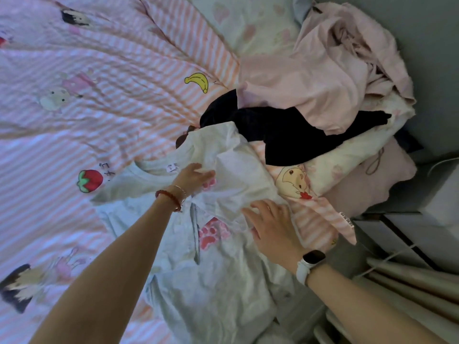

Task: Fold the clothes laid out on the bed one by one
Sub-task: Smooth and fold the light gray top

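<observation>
Both bare forearms reach in from the bottom edge over a white T-shirt (218,244) that lies spread on the pink striped bedsheet (74,135). The right hand (270,227), with a white-strapped watch (310,264) on its wrist, rests palm down on the shirt, fingers spread and flat against the cloth just beside a pink paw print (211,234). A little farther on, the left hand (193,177), wearing a red bead bracelet (171,198), has its fingers curled over the edge of a fold of the same shirt that is turned over towards the right; whether the thumb pinches the cloth underneath cannot be seen. The shirt's collar (149,172) lies just left of that hand, near a strawberry print (90,181) on the sheet. Beyond the fold sits a heap of other clothes: a black garment (280,135) touching the shirt's far edge, with a pale pink garment (318,78) piled on top of it.
</observation>
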A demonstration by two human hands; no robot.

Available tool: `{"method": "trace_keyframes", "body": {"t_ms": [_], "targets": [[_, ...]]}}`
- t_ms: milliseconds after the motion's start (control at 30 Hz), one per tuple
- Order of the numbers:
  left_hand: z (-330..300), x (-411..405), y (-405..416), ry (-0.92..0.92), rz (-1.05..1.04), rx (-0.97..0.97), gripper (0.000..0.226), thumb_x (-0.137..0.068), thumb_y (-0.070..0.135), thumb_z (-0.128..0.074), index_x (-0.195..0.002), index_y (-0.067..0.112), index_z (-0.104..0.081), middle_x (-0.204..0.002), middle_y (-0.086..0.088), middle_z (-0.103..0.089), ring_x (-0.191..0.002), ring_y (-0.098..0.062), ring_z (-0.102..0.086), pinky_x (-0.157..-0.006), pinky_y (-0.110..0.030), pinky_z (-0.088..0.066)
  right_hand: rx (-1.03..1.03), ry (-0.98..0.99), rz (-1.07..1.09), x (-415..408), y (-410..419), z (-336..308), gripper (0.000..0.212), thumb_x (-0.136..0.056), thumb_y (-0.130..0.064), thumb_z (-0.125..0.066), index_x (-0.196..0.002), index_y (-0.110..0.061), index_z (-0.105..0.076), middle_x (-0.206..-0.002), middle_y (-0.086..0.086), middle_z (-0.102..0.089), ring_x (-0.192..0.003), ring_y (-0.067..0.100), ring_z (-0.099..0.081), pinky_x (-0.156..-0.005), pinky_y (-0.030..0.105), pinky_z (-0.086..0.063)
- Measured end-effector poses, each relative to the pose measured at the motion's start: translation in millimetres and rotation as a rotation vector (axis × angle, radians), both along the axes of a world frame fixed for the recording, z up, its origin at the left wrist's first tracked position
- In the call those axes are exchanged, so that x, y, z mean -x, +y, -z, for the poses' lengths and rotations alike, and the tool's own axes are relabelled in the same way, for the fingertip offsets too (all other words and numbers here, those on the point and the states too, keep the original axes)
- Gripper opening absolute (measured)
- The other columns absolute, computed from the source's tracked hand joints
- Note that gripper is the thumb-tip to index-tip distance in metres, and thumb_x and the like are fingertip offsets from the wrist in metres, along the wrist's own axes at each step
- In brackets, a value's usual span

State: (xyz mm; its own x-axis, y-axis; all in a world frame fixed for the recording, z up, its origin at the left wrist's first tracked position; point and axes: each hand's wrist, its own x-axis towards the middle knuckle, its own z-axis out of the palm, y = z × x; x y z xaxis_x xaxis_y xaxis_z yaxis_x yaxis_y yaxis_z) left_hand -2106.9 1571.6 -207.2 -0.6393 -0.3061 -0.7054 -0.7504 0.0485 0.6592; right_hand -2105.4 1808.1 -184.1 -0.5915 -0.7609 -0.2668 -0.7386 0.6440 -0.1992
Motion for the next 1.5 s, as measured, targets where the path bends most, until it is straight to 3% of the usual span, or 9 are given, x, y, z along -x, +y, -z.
{"method": "trace_keyframes", "body": {"t_ms": [167, 300, 467, 567, 800, 933, 1033, 1233, 1500], "targets": [[3.4, 13.0, 18.3, 0.073, 0.195, 0.344, 0.021, -0.095, 0.021, -0.047, -0.074, 0.016, -0.049, -0.065, 0.005, -0.054, -0.071, -0.022, -0.053, -0.061, -0.027, -0.041, -0.041, 0.135, -0.026, 3.7, 23.2, 16.6, 0.042, -0.061, -0.022, -0.077, -0.101, -0.025, -0.066, -0.094, 0.0, -0.06, -0.092, 0.024, -0.059, -0.086, 0.042, -0.037], [-0.6, 10.1, 16.4, 0.254, 0.041, 0.48, 0.02, -0.099, 0.023, -0.037, -0.105, 0.007, -0.047, -0.073, -0.006, -0.054, -0.066, -0.025, -0.049, -0.06, -0.031, -0.033, -0.018, 0.125, 0.043, 10.4, 31.0, 17.5, 0.039, -0.062, -0.014, -0.076, -0.099, -0.023, -0.068, -0.094, -0.001, -0.061, -0.093, 0.024, -0.059, -0.084, 0.038, -0.033], [4.3, 12.0, 3.9, -0.014, 0.259, 0.588, 0.036, -0.098, 0.03, -0.036, -0.13, 0.014, -0.039, -0.113, -0.013, -0.057, -0.094, -0.031, -0.056, -0.076, -0.037, -0.043, 0.13, -0.035, 0.213, 13.7, 35.6, 15.1, 0.027, -0.074, -0.002, -0.068, -0.1, -0.01, -0.067, -0.097, 0.007, -0.063, -0.089, 0.031, -0.061, -0.072, 0.042, -0.051], [6.7, 18.7, 6.5, 0.036, 0.255, 0.556, 0.047, -0.094, 0.035, -0.046, -0.134, 0.011, -0.04, -0.132, -0.015, -0.046, -0.115, -0.031, -0.048, -0.096, -0.042, -0.041, 0.222, -0.051, 0.358, 18.8, 35.3, 11.8, 0.025, -0.079, -0.002, -0.063, -0.104, -0.006, -0.062, -0.101, 0.012, -0.059, -0.089, 0.031, -0.058, -0.071, 0.041, -0.051], [2.4, 74.6, 22.6, 0.2, 0.246, 0.529, 0.056, -0.089, 0.04, -0.057, -0.135, 0.012, -0.044, -0.135, -0.009, -0.047, -0.124, -0.027, -0.042, -0.102, -0.04, -0.037, 0.149, -0.087, 0.175, 43.7, 17.6, 15.8, 0.042, -0.08, -0.009, -0.061, -0.121, -0.013, -0.057, -0.113, 0.01, -0.055, -0.093, 0.031, -0.056, -0.074, 0.04, -0.043], [5.0, 104.4, 24.5, 0.094, 0.188, 0.514, 0.028, -0.089, 0.041, -0.054, -0.09, 0.014, -0.062, -0.084, -0.008, -0.062, -0.091, -0.031, -0.054, -0.084, -0.037, -0.043, 0.208, -0.088, 0.069, 54.5, 23.4, 20.5, 0.026, -0.079, -0.008, -0.065, -0.105, -0.008, -0.063, -0.097, 0.01, -0.062, -0.078, 0.029, -0.061, -0.068, 0.042, -0.05], [8.6, 115.8, 24.4, 0.199, 0.054, 0.491, 0.034, -0.09, 0.028, -0.056, -0.059, 0.015, -0.048, -0.053, 0.004, -0.043, -0.056, -0.016, -0.044, -0.054, -0.018, -0.036, 0.277, -0.024, -0.059, 58.9, 31.0, 24.7, 0.012, -0.08, -0.011, -0.057, -0.088, -0.009, -0.066, -0.081, 0.005, -0.063, -0.066, 0.023, -0.06, -0.062, 0.032, -0.051], [13.6, 132.6, 29.9, 0.306, -0.127, 0.466, 0.018, -0.089, 0.025, -0.059, -0.089, 0.007, -0.065, -0.073, 0.005, -0.056, -0.059, 0.001, -0.045, -0.05, -0.006, -0.034, 0.396, -0.044, 0.18, 68.5, 58.2, 27.2, 0.009, -0.071, 0.008, -0.067, -0.075, 0.0, -0.064, -0.073, 0.013, -0.058, -0.056, 0.025, -0.054, -0.046, 0.028, -0.047], [5.3, 99.3, 60.5, 0.167, -0.074, 0.651, 0.042, -0.091, 0.033, -0.051, -0.128, 0.014, -0.048, -0.133, -0.008, -0.045, -0.122, -0.027, -0.041, -0.101, -0.044, -0.031, 0.464, -0.259, 0.56, 54.7, 65.1, 24.8, 0.013, -0.09, -0.007, -0.057, -0.103, -0.003, -0.057, -0.088, 0.005, -0.061, -0.075, 0.019, -0.058, -0.063, 0.029, -0.051]]}}
